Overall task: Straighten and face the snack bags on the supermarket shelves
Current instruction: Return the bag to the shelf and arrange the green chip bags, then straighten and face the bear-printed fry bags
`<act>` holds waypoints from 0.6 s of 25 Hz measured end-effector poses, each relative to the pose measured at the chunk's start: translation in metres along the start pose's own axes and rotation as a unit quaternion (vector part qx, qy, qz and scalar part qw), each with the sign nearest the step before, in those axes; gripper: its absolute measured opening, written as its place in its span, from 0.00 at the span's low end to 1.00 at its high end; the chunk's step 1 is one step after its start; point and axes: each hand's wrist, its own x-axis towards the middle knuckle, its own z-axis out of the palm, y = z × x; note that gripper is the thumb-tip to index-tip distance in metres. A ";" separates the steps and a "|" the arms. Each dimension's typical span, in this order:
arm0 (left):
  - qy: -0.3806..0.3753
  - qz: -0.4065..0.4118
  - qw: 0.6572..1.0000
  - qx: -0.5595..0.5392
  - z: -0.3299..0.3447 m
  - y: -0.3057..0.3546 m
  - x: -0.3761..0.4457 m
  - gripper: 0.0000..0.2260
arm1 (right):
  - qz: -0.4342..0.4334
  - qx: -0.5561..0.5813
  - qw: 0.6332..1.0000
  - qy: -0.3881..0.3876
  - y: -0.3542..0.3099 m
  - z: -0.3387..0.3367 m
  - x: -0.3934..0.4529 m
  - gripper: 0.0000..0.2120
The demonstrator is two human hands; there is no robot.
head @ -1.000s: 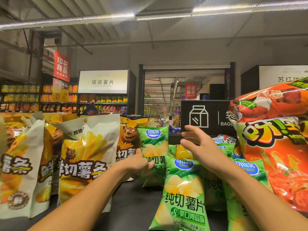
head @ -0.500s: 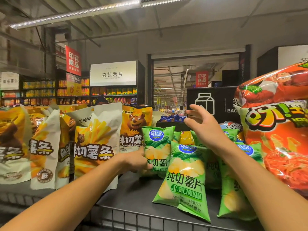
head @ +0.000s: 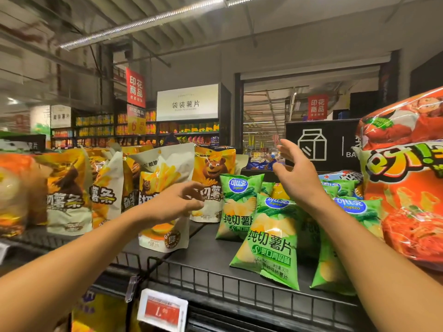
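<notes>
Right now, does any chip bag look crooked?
Yes. The front green chip bag leans sideways near the shelf edge, tilted across the bags behind it. The big orange bags are piled unevenly.

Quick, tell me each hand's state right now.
Left hand: open, fingers loosely curled, holding nothing, in front of the fries bag.
Right hand: open, fingers spread, holding nothing, above the green chip bags.

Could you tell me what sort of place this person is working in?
It looks like a supermarket snack aisle. Green chip bags and yellow fry bags stand on a wire-fronted shelf, a red price tag hangs from its edge, and a hanging aisle sign marks more stocked shelves behind.
</notes>
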 end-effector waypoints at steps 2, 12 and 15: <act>0.028 0.013 1.000 0.004 -0.003 -0.002 -0.011 0.14 | -0.004 -0.017 1.000 -0.019 0.000 0.002 -0.003 0.28; 0.181 0.005 0.983 0.031 -0.020 -0.031 -0.035 0.08 | -0.079 -0.106 0.989 -0.071 -0.007 0.009 -0.012 0.18; 0.211 0.003 0.977 0.026 -0.029 -0.038 -0.037 0.07 | -0.122 -0.140 0.979 -0.084 -0.011 0.013 -0.014 0.15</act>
